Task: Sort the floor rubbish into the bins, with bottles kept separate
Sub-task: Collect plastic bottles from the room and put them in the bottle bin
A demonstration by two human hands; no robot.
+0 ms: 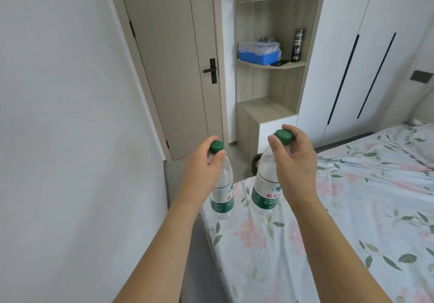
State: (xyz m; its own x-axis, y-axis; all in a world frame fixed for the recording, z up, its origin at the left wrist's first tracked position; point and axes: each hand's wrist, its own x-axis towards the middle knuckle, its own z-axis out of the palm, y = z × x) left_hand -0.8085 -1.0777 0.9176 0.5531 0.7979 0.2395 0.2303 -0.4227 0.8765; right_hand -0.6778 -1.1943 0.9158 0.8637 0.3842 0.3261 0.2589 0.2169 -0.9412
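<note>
Around: closed door [173, 68] and shelf [270, 65] with blue box [258, 55] ahead, flowery soft bed [352, 208] on the right | Writing: green labels with red Chinese words, too cut off to read | Hands: left hand [202, 173] pinches left bottle [223, 192] by its green cap, right hand [293, 161] pinches right bottle [266, 185] the same way; both clear plastic bottles hang over the bed's near corner, apart.
</note>
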